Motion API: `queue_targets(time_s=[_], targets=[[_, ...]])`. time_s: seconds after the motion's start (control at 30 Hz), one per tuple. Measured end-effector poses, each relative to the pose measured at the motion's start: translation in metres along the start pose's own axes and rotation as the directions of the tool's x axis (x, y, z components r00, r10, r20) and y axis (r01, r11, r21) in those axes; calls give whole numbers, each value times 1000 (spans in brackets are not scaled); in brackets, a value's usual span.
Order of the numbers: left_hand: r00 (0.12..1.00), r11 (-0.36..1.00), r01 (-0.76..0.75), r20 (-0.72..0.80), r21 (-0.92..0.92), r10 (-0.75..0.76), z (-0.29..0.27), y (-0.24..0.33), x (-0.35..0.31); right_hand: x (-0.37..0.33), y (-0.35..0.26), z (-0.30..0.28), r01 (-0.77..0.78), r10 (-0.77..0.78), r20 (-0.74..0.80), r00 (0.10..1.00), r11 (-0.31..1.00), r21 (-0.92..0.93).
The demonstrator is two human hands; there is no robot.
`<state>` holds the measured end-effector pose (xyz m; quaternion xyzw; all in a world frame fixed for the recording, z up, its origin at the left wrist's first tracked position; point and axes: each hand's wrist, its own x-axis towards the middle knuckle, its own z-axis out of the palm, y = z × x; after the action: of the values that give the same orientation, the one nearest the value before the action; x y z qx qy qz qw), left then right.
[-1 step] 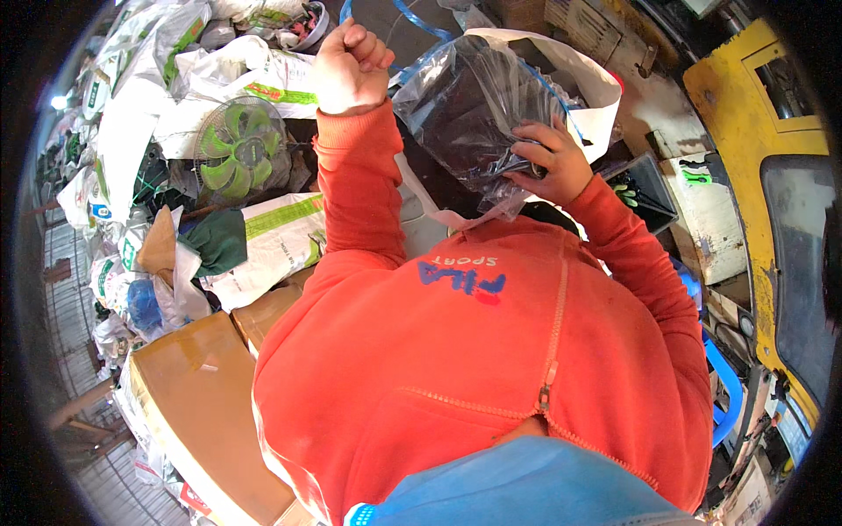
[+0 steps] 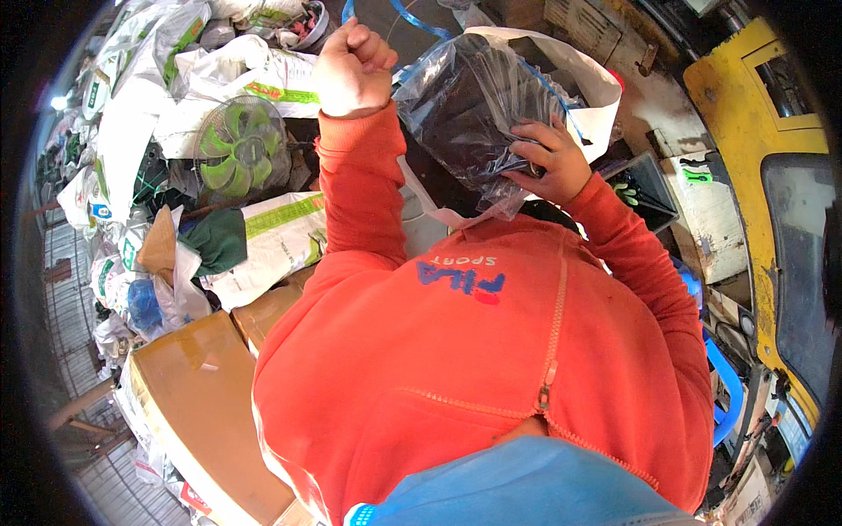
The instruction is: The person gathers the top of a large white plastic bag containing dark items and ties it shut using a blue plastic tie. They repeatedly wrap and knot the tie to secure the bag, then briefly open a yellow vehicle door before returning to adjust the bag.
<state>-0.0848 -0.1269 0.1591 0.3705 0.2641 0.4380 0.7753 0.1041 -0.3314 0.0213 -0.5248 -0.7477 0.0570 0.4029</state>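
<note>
My left hand (image 2: 355, 70) is raised in a fist at the upper middle, closed on a thin blue strap (image 2: 419, 24). Part of the strap shows above the fist, and another stretch loops to its right. My right hand (image 2: 554, 164) has its fingers curled on a clear plastic bag (image 2: 469, 114) with something dark inside; I cannot make out what. A blue line runs across the plastic above that hand. Around the bag stands the pale rim of a white sack (image 2: 599, 130), which lies close against my chest.
At left, a green-bladed fan (image 2: 237, 147) stands among heaped white sacks (image 2: 281, 223). Cardboard boxes (image 2: 206, 394) are at lower left. A yellow metal frame (image 2: 728, 88) rises on the right, near a dark tray (image 2: 645, 195) and a blue curved bar (image 2: 728, 386).
My left fist has shifted very slightly to the right. My right hand stays on the plastic bag.
</note>
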Motion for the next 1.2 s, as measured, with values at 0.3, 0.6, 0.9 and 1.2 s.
queue_targets(time_s=[0.3, 0.6, 0.9, 1.2], targets=[[956, 688, -282, 132, 668, 263, 12, -70, -66, -1, 2, 10, -2, 2, -9, 1000, 1000, -28], [984, 736, -176, 119, 653, 130, -6, -149, -119, -1, 5, 14, -13, 13, -13, 1000, 1000, -28], [726, 14, -657, 628, 754, 279, -37, -170, -118, 1, 1, 12, -40, 40, 10, 999, 998, -46], [652, -110, -706, 702, 700, 285, -47, -172, -111, 7, 5, -2, -52, 56, -40, 998, 994, 99]])
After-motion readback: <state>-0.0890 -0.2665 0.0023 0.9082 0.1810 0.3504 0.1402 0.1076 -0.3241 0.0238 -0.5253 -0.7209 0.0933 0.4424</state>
